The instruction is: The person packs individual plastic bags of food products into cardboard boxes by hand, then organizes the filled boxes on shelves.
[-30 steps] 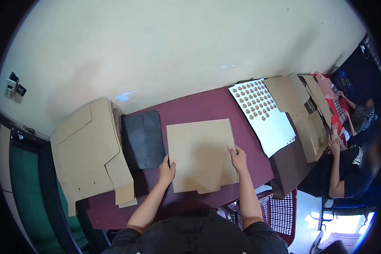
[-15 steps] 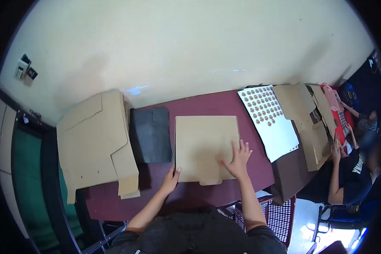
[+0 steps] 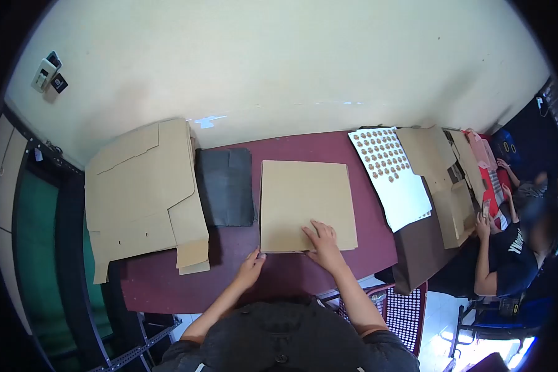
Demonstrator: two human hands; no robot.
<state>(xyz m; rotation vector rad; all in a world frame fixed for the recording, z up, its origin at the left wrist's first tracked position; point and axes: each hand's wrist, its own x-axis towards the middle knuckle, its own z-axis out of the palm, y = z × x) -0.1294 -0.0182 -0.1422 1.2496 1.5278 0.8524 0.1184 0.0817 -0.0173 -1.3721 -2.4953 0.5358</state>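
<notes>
A closed flat cardboard box (image 3: pixel 307 198) lies on the dark red table (image 3: pixel 304 146) in front of me. My right hand (image 3: pixel 324 244) rests on the box's near edge, its fingers spread on the lid. At the near left corner of the box is my left hand (image 3: pixel 252 268), its thumb and fingers pinched at the corner. To the left of the box lies a stack of black sheets (image 3: pixel 225 187). No front tab shows at the near edge.
Flattened cardboard pieces (image 3: pixel 142 186) are stacked at the left. White sheets with round brown stickers (image 3: pixel 384 161) lie at the right, beside an open cardboard box (image 3: pixel 456 204). A seated person (image 3: pixel 508 260) and another person's arms are at the far right.
My right hand has moved left and nearer, from the lid's right side to its near edge. The tab at the box's front is out of sight now. The view has shifted slightly.
</notes>
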